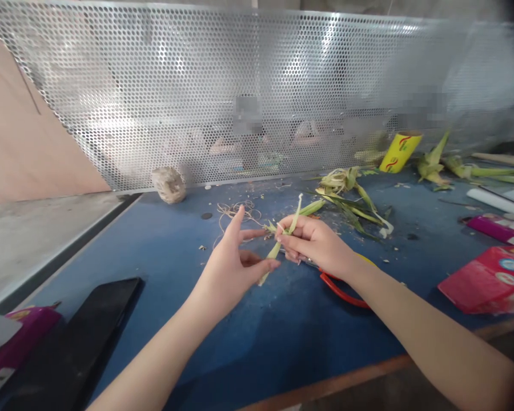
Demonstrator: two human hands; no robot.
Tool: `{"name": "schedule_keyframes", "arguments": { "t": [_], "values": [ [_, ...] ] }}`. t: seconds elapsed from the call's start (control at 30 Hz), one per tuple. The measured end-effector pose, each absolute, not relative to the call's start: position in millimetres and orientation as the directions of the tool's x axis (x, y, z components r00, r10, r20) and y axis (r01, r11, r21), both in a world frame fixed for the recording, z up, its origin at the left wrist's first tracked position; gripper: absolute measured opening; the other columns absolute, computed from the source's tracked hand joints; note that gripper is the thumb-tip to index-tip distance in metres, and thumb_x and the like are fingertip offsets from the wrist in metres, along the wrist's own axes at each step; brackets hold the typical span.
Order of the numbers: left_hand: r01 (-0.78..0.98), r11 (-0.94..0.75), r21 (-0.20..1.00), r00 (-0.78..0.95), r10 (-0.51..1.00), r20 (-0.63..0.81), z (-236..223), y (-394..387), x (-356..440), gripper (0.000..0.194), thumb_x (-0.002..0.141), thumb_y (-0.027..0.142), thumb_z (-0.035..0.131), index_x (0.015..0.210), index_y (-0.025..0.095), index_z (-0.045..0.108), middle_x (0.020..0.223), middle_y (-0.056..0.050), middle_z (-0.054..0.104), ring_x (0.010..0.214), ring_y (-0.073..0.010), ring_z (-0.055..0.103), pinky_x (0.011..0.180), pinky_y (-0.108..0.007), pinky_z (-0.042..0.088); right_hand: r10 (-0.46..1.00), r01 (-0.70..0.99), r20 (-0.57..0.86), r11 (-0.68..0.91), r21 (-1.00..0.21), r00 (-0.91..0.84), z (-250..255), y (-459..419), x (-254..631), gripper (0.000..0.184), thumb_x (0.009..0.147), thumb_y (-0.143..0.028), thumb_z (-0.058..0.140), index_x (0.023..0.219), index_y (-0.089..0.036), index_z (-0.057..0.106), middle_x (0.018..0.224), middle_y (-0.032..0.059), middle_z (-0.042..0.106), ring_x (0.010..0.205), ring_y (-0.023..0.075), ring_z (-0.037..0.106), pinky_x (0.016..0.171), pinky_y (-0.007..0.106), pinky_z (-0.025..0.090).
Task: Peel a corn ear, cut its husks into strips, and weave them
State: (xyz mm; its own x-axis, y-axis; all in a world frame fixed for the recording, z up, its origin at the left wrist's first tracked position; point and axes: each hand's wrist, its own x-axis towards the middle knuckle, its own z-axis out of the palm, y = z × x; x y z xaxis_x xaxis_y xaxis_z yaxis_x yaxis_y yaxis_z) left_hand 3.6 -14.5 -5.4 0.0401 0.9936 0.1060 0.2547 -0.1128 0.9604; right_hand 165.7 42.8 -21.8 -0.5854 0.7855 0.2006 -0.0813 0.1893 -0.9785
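Note:
My right hand [310, 240] pinches a pale green corn husk strip [274, 252] that looks knotted or folded at the fingertips. One end of the strip sticks up above the fingers and the other hangs down to the left. My left hand [229, 262] is beside it, fingers spread, with the thumb tip close to the lower end; I cannot tell whether it touches. Below my right wrist lie red-handled scissors [345, 295], partly hidden by the arm. A loose tangle of thin string [244, 212] rests behind my left hand. Beyond my right hand is a heap of husks [340, 181].
A black phone-like slab [105, 308] and a purple box [36, 328] lie at the left. A pale lump [169, 184] stands near the perforated metal screen [205, 85]. At the right are a yellow roll [401, 152], a red packet [484, 279] and more husks [430, 167].

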Motion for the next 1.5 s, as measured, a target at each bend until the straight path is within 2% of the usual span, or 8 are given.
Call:
{"name": "schedule_keyframes", "arguments": {
  "t": [0.1,0.2,0.4,0.73,0.9,1.1,1.37,1.5],
  "values": [
    [0.381,-0.338,0.860,0.008,0.932,0.363,-5.9,-12.4,1.0,0.082,0.074,0.027,0.065,0.140,0.020,0.017,0.118,-0.013,0.057,0.094,-0.0197,0.060,0.077,-0.037,0.052,0.783,-0.054,0.191,0.198,-0.979,-0.592,-19.7,41.2,166.0,0.023,0.080,-0.038,0.058,0.085,-0.017,0.051,0.052,-0.0069,0.046,0.046,0.0056,0.042,0.046,0.021,0.036],
    [0.477,-0.499,0.724,0.073,0.843,0.532,-3.8,-12.3,-1.9,0.069,0.083,0.023,0.054,0.141,0.022,0.016,0.114,-0.010,0.061,0.099,-0.0191,0.059,0.081,-0.036,0.050,0.730,-0.053,0.185,0.200,-0.978,-0.658,-22.2,40.5,165.7,0.022,0.085,-0.038,0.050,0.086,-0.016,0.053,0.050,-0.0067,0.045,0.045,0.0056,0.042,0.046,0.021,0.036],
    [0.649,-0.659,0.380,0.383,0.715,0.585,-3.2,-15.7,-4.6,0.062,0.087,0.015,0.045,0.140,0.029,0.018,0.103,-0.002,0.066,0.098,-0.0151,0.059,0.089,-0.032,0.046,0.681,-0.126,0.191,0.145,-0.981,-0.707,-26.4,42.4,168.2,0.013,0.083,-0.028,0.053,0.086,-0.016,0.053,0.050,-0.0076,0.043,0.045,0.0057,0.040,0.048,0.022,0.036],
    [0.724,-0.683,0.099,0.508,0.624,0.594,-9.3,-15.0,-8.9,0.072,0.085,0.010,0.044,0.142,0.029,0.006,0.089,-0.002,0.065,0.089,-0.0172,0.058,0.079,-0.032,0.050,0.723,0.209,0.110,0.337,-0.918,-0.681,-24.6,39.8,166.6,0.023,0.077,-0.039,0.060,0.080,-0.017,0.054,0.050,-0.0065,0.047,0.045,0.0062,0.042,0.044,0.020,0.030],
    [0.738,-0.673,-0.037,0.552,0.572,0.606,-3.9,-17.7,-5.1,0.062,0.087,0.014,0.040,0.142,0.021,0.011,0.083,-0.005,0.064,0.079,-0.0190,0.058,0.072,-0.032,0.051,0.720,0.236,0.115,0.367,-0.900,-0.684,-22.0,39.7,169.0,0.020,0.079,-0.037,0.058,0.082,-0.017,0.054,0.049,-0.0063,0.048,0.045,0.0072,0.044,0.045,0.020,0.032],
    [0.759,-0.645,-0.093,0.560,0.572,0.600,-0.5,-18.6,-5.5,0.055,0.089,0.017,0.037,0.139,0.016,0.016,0.081,-0.007,0.064,0.079,-0.0207,0.060,0.073,-0.036,0.052,0.745,0.227,0.130,0.357,-0.906,-0.655,-24.6,39.0,168.3,0.013,0.080,-0.030,0.056,0.076,-0.018,0.053,0.049,-0.0071,0.045,0.043,0.0060,0.043,0.043,0.019,0.033],
    [0.786,-0.618,-0.017,0.490,0.606,0.627,-0.4,-16.3,-9.0,0.056,0.085,0.012,0.044,0.136,0.015,0.019,0.081,-0.004,0.062,0.080,-0.0188,0.060,0.076,-0.036,0.051,0.711,0.128,0.088,0.244,-0.961,-0.698,-21.8,40.1,168.6,0.017,0.084,-0.032,0.052,0.075,-0.017,0.053,0.046,-0.0064,0.048,0.039,0.0051,0.041,0.042,0.018,0.035],
    [0.789,-0.609,0.080,0.424,0.635,0.646,2.6,-14.7,-10.7,0.055,0.083,0.012,0.046,0.133,0.020,0.025,0.083,-0.002,0.060,0.087,-0.0188,0.057,0.081,-0.037,0.048,0.687,0.025,0.134,0.216,-0.976,-0.715,-18.7,41.2,171.6,0.021,0.090,-0.032,0.042,0.099,-0.016,0.051,0.054,-0.0034,0.057,0.039,0.0046,0.040,0.043,0.019,0.034]
  ]
}}
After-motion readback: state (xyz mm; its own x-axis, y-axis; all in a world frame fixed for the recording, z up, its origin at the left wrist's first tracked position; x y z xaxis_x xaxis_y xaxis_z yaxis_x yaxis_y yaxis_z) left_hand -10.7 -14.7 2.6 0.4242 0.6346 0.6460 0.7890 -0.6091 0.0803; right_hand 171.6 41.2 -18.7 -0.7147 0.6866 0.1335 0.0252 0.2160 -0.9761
